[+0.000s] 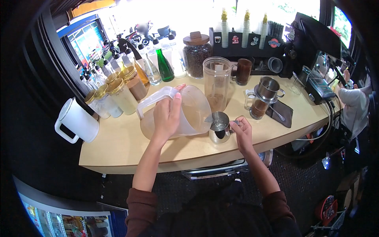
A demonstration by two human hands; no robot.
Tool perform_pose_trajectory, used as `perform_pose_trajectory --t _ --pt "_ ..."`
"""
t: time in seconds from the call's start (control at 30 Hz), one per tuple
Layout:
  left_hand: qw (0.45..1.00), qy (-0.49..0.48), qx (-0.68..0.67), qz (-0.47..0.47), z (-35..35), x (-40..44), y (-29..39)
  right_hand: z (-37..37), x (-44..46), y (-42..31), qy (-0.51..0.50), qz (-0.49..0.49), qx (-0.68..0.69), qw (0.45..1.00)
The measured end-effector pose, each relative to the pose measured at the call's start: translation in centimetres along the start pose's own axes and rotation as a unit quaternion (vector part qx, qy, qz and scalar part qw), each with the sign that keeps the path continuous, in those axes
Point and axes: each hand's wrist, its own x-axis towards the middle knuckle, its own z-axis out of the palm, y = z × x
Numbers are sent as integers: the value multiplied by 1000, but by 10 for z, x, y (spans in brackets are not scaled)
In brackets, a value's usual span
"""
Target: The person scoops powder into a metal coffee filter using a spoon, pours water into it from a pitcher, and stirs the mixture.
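Note:
My left hand grips a large translucent plastic pitcher near its handle. The pitcher tips to the right, with cloudy pale liquid visible inside. Its lip meets the rim of a small stainless steel milk jug standing on the counter. Fingers of my right hand are closed on the jug's handle. Some liquid seems to glint inside the jug, but its level is unclear. Just behind them stands a tall clear plastic container. Further right, a metal coffee filter sits on a glass mug of brown liquid.
A white kettle and gold-lidded jars line the counter's left side. Behind are a green bottle, a coffee bean jar and a black cup holder. A dark cloth lies right; another person's sleeve shows beyond.

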Motion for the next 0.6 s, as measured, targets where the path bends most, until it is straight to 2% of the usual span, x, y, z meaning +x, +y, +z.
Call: perform_pose_trajectory --t 0.1,0.2,0.3,0.5,0.6 --pt "1000 -14 12 -19 1 1 -6 0 1 1 -3 -1 0 1000" --pt "998 27 -21 56 5 4 -13 -1 1 2 -4 -1 12 1000" --pt "1000 -11 1 -29 0 3 -4 -1 0 1 -3 3 2 1000" --pt "1000 -8 -1 -28 2 4 -8 -2 0 3 1 1 -1 1000" --pt "999 18 -27 22 3 4 -10 -2 0 5 3 1 -6 1000"
